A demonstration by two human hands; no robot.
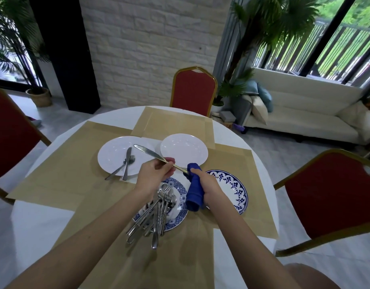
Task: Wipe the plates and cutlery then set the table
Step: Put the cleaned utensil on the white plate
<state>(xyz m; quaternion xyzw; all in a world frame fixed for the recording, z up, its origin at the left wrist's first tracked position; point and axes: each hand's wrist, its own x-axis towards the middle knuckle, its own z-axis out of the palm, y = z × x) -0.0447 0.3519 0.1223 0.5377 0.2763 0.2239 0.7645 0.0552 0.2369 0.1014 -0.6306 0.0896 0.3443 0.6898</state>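
1. Left hand [157, 174] is curled around the knife [150, 154] mid-shaft and holds it above the bench [34, 226]. Blade points to 10 o'clock.
2. Right hand [207, 184] grips the blue cloth [194, 190]. I see the cloth's top end wrapped over the knife's handle tip, with the rest hanging down towards 6 o'clock.
3. Both hands sit at bench centre, just apart, joined by the knife.
4. Patterned plate [180, 215] is at 6 o'clock from the hands, under the left wrist. It carries the cutlery heap [157, 211], whose handles spill over the near rim.
5. Blue-rimmed plate [236, 188] is at 3 o'clock from the patterned plate, partly under the right hand. I can't tell whether the two plates touch.
6. Left white plate [111, 157] is at 10 o'clock from the hands, with two cutlery pieces [125, 163] crossed on it.
7. Right white plate [184, 153] is at 12 o'clock from the hands, near the left one.
8. Brown paper [65, 180] lies under all the plates.
9. Red chairs stand at 12 [193, 90], 9 [11, 132] and 3 o'clock [330, 195].
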